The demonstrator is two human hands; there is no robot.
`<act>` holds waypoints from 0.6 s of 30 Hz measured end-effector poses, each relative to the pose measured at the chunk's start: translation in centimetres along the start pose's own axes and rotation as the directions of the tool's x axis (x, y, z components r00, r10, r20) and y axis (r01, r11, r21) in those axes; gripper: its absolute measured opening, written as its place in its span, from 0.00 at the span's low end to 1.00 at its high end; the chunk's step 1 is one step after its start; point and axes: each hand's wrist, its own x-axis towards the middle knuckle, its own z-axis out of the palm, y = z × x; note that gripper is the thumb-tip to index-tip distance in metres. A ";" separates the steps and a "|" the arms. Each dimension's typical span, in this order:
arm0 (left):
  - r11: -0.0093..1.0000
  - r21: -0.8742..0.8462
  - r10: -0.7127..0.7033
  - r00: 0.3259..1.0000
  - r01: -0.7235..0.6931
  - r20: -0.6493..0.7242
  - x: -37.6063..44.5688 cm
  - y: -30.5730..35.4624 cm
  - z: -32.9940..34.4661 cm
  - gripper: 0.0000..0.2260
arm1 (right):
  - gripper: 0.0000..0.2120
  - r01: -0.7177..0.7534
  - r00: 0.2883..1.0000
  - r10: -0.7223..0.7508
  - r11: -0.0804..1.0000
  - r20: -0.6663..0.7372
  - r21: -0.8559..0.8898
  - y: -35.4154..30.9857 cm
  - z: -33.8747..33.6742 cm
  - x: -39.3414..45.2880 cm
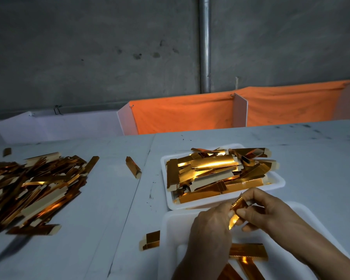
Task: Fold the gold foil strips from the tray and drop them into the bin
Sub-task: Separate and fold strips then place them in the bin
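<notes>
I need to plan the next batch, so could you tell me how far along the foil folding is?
Done: a big pile of folded strips lies on the table, left. In hand: both hands, left hand and right hand, pinch one strip over the near tray. Left: the far tray is heaped with strips. I cannot see any dropped in a bin.

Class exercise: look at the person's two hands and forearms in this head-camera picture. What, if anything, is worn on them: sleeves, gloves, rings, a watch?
Both hands are bare. The left hand and the right hand wear no gloves, and no ring shows on the visible fingers. The forearms are uncovered as far as the picture's lower edge, with no sleeve, watch or bracelet in view.
</notes>
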 end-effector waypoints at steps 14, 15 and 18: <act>0.985 -0.097 0.125 0.981 -0.140 -0.147 -1.2 0.1 -0.1 0.18 | 0.14 0.055 0.996 -0.058 0.997 0.063 0.054 -0.3 -0.9 -0.3; 0.988 -0.107 0.098 0.985 -0.114 -0.143 -1.2 -0.1 -0.3 0.19 | 0.18 0.051 0.993 -0.058 0.996 0.101 0.068 -0.3 -1.1 -0.4; 0.986 -0.153 0.048 0.992 -0.066 -0.116 -1.2 -0.3 -0.9 0.20 | 0.24 0.044 0.983 -0.055 0.997 0.176 0.066 -0.4 -1.5 -0.5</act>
